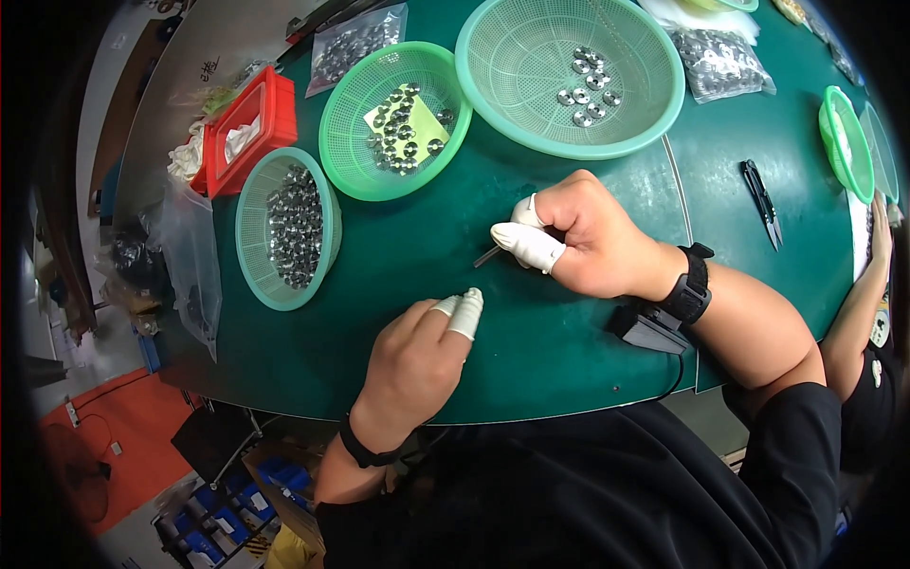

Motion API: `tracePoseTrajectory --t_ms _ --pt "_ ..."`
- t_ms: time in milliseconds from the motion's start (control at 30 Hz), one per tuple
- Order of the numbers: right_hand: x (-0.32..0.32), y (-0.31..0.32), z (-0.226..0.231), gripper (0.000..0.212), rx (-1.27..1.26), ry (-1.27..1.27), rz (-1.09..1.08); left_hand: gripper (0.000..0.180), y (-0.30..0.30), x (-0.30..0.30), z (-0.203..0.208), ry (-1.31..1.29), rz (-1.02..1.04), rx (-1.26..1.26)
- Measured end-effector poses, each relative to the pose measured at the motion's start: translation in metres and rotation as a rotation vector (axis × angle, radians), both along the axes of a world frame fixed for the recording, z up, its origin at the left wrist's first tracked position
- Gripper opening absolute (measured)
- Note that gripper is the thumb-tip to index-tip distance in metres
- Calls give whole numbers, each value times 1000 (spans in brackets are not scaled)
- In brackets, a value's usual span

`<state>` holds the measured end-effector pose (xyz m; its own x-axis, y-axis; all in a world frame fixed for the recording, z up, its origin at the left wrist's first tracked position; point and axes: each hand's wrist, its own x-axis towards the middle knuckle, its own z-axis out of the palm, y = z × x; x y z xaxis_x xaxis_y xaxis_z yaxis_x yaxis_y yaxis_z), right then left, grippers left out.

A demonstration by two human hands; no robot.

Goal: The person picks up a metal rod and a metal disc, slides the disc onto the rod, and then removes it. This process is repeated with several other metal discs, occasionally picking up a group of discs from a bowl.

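Note:
My right hand (592, 237) is closed above the green table (531, 370), white finger cots on its thumb and finger. It pinches a thin dark metal rod (487, 256), whose tip points down and left; the rest is hidden in the grip. My left hand (417, 356) is at the lower left of it, apart from the rod. Its cot-covered fingers are curled together, and whatever they hold, if anything, is hidden. Left of both hands, an oval pale-green basket (332, 248) is heaped with small round metal parts (296, 228).
A bright green basket (332, 156) holds metal rings and yellow paper. Behind stands a larger basket (493, 119) with several rings. A red box (286, 114), bags of parts (720, 66), black thread snips (761, 204) and a black device (649, 332) surround the hands. Another person's arm (858, 308) rests at right.

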<state>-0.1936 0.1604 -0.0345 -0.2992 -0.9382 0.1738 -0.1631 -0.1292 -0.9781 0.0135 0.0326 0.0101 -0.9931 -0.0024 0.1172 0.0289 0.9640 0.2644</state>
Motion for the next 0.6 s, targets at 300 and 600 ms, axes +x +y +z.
tracePoseTrajectory --t_ms 300,600 --pt "2 0 9 32 72 -416 13 26 -6 -24 1 311 486 1190" --pt "2 0 14 34 162 -532 22 33 0 -40 -7 368 485 1289"
